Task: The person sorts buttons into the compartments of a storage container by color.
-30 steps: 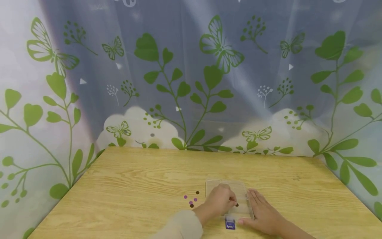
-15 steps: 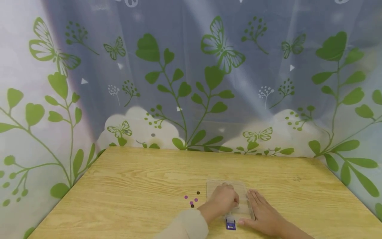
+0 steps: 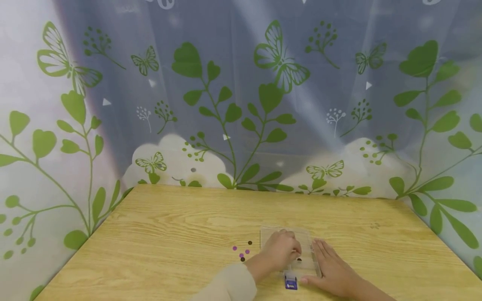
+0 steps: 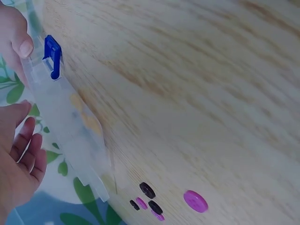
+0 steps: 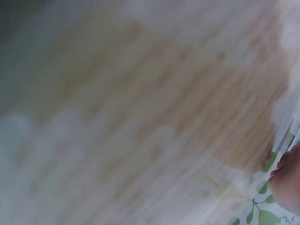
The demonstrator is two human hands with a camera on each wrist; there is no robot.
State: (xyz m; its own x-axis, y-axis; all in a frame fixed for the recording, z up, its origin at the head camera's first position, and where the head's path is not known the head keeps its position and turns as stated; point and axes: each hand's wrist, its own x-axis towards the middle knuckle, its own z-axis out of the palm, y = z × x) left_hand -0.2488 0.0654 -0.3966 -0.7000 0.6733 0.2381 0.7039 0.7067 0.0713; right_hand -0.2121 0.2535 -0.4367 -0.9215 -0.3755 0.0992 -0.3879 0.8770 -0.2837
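A clear plastic box (image 3: 268, 235) with a blue latch (image 3: 290, 282) lies on the wooden table. Over it my left hand (image 3: 280, 250) hovers with bent fingers. Just below those fingertips a black button (image 3: 299, 259) shows at the box. From the left wrist, the left hand (image 4: 21, 159) has loosely bent fingers and nothing visible between them. My right hand (image 3: 335, 267) rests along the box's right side, fingers straight and thumb near the latch. Left of the box lie several loose buttons, among them a purple button (image 3: 235, 248) and a black button (image 3: 250, 243).
The wooden table (image 3: 180, 234) reaches back to a hanging cloth (image 3: 241, 104) printed with green leaves and butterflies. Most of the right wrist view is blurred tabletop (image 5: 164, 117), with part of the box (image 5: 287, 112) at its right edge.
The left hand shifted slightly right, covering the black button at the box, then drew back left, so that button shows again. The right hand and the loose buttons stay put.
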